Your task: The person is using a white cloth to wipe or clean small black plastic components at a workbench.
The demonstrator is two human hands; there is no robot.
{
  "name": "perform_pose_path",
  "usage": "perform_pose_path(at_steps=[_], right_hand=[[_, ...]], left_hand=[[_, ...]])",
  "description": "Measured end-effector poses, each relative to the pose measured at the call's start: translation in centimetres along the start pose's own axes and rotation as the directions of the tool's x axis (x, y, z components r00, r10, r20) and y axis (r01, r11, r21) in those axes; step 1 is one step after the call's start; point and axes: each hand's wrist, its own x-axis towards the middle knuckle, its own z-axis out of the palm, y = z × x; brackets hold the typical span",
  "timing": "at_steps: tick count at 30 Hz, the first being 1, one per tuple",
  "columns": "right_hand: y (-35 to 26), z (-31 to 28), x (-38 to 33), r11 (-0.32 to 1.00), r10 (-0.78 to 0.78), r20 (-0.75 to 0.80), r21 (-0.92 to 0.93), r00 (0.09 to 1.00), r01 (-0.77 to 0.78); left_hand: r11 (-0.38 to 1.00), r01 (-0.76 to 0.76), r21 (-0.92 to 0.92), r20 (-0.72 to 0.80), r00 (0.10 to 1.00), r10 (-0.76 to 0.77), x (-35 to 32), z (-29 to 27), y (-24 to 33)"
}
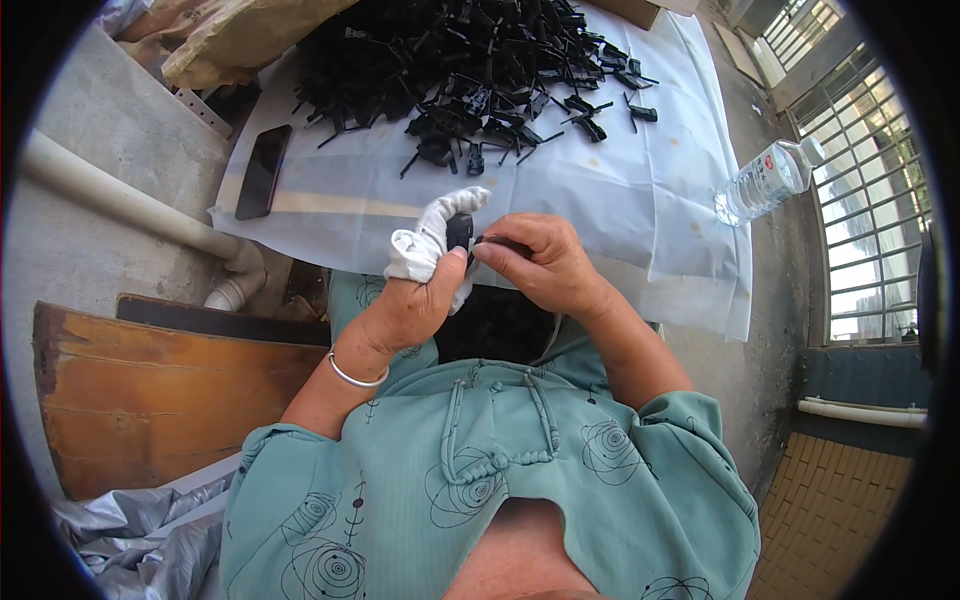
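We see both hands raised together over the lap, just short of the near edge of the white sheet (600, 200).

Left hand (415, 295): fingers wrapped in white cloth (430, 235), thumb bare. Its grip is pressed together on a small black part (459, 232), pinched between thumb and the wrapped fingers. A silver bangle (357, 377) sits on that wrist.

Right hand (540, 260): grip pinched on the same part from the other side, fingertips touching the left thumb. What the fingertips hold beyond the part is too small to tell.

The part sits right at the meeting of the two grips, between them, upright as far as we can tell.

Beyond the grips, well apart: a big pile of black parts (460, 60) on the sheet, with strays at its near edge. Out past the left grip, a dark phone (262, 171) lies on the sheet's edge. Far off past the right grip, a clear water bottle (768, 180) lies on its side on the concrete floor (760, 370).
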Motion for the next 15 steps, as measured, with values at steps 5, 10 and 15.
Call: perform_pose_path(at_steps=[5,10,15], right_hand=[[-1.3,0.4,0.3,0.947,0.287,0.045,0.138,0.957,-0.291],[-1.2,0.4,0.2,0.998,0.056,0.004,0.020,0.998,-0.056],[-0.9,1.0,0.5,0.995,0.019,0.061,-0.097,0.998,-0.013]], left_hand=[[0.988,0.052,-0.144,0.136,0.990,-0.032,-0.4,-0.5,-0.2],[0.985,-0.113,0.128,-0.015,0.993,0.116,0.0,0.1,-0.5],[0.866,-0.269,0.421,-0.030,0.950,0.310,0.4,0.4,-1.4]])
